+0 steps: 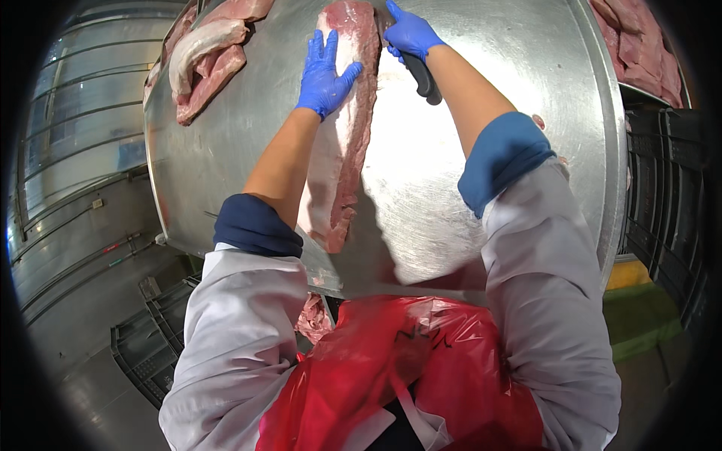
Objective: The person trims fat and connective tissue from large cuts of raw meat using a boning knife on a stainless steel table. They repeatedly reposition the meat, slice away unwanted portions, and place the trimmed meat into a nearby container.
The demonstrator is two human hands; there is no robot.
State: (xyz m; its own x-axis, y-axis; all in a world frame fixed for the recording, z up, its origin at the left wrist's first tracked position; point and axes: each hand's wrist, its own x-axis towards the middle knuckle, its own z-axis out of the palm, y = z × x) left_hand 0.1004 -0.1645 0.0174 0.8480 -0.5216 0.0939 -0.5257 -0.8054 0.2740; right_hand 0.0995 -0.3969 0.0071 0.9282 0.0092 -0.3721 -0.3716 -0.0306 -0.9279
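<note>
1. The meat slab [342, 143] lay lengthwise on the metal bench [429, 218], running from the top centre of the frame down toward its middle.
2. The left hand [325, 81], blue-gloved, rested flat on the slab's upper part, fingers spread, pressing rather than grasping.
3. The right hand [412, 34], also blue-gloved, grasped a knife [419, 77] just right of the slab's upper end; its black handle pointed down the frame, and its blade could not be made out.
4. Folded cuts [210, 68] lay at the bench's upper left; more meat [638, 49] filled the frame's upper right.
</note>
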